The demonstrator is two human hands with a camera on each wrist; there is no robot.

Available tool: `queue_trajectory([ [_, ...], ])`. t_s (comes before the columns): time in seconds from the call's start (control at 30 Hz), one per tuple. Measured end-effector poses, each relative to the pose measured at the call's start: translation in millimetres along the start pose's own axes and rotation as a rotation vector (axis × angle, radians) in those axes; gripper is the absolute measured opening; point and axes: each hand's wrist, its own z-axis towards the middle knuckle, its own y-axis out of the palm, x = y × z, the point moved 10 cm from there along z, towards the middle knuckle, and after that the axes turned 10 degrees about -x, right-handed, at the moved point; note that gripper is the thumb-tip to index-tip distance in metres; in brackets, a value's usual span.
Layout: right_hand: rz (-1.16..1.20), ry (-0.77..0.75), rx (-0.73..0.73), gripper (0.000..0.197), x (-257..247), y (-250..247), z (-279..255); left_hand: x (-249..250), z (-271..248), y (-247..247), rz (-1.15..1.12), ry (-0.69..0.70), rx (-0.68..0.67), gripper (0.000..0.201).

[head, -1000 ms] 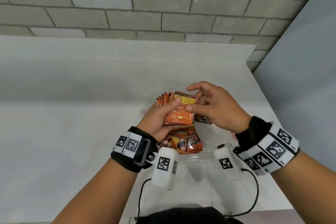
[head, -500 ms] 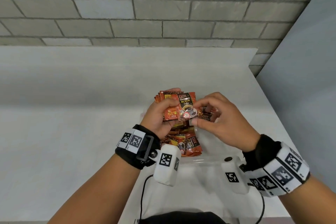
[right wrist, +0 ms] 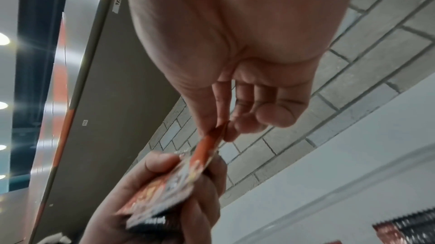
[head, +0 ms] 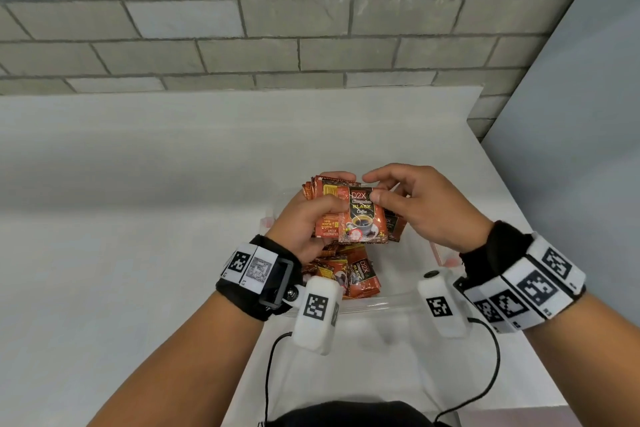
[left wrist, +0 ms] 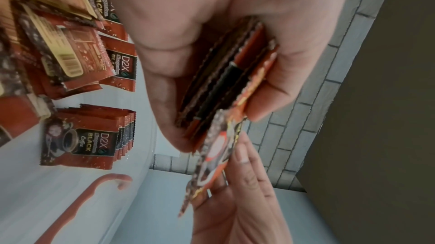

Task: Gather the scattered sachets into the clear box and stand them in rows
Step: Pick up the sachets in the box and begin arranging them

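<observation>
— While we hold everything above the clear box [head: 388,302], how do we add this one cleanly?
— Square the edges first. Our left hand [head: 304,222] clamps the stack of sachets [head: 320,191]; our right hand [head: 426,208] pinches the front sachet [head: 363,215] by its right edge.
— Which way does it point?
— It is label toward us, top edge far, long axis near-to-far. More sachets [head: 349,274] lie near-left in the box.

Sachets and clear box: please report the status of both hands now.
Left hand grips stack of orange-brown coffee sachets above clear plastic box. Right hand pinches front sachet against it. More sachets in box. Nothing in the way.
</observation>
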Motion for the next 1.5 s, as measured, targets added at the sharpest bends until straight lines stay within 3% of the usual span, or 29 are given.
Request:
queue_trajectory([
  [0.2,-0.101,0.108,-0.113,0.007,17.5,-2.4,4.6,8.3,-3.1,-25.2,0.031,0.039,0.151,0.036],
  [0.3,-0.333,0.227,-0.176,0.006,36.9,-0.4,8.9,12.0,-6.1,-40.1,0.004,0.04,0.219,0.028],
  [0.47,-0.573,0.412,-0.281,0.006,66.7,8.9,18.4,17.3,-7.8,-50.3,-0.01,0.039,0.244,0.027],
  [0.67,-0.707,0.5,-0.35,0.004,78.1,14.3,31.1,14.9,-10.2,-53.3,-0.023,0.036,0.245,0.023],
  [0.8,-0.847,0.537,-0.406,0.005,83.3,20.3,36.3,12.6,-11.9,-55.3,-0.042,0.034,0.231,0.01],
  [0.97,-0.973,0.539,-0.423,0.005,84.4,24.2,42.4,11.3,-13.7,-59.2,-0.062,0.032,0.23,0.03],
  [1.27,-1.051,0.542,-0.422,0.002,84.3,25.3,43.7,7.0,-16.4,-62.6,-0.066,0.022,0.229,0.02],
  [1.4,-1.047,0.531,-0.418,0.01,82.5,23.7,42.5,7.1,-16.4,-60.2,-0.071,0.024,0.216,0.011],
  [1.5,-1.04,0.523,-0.41,0.013,81.2,22.8,41.5,6.3,-16.5,-59.1,-0.104,0.021,0.22,0.024],
])
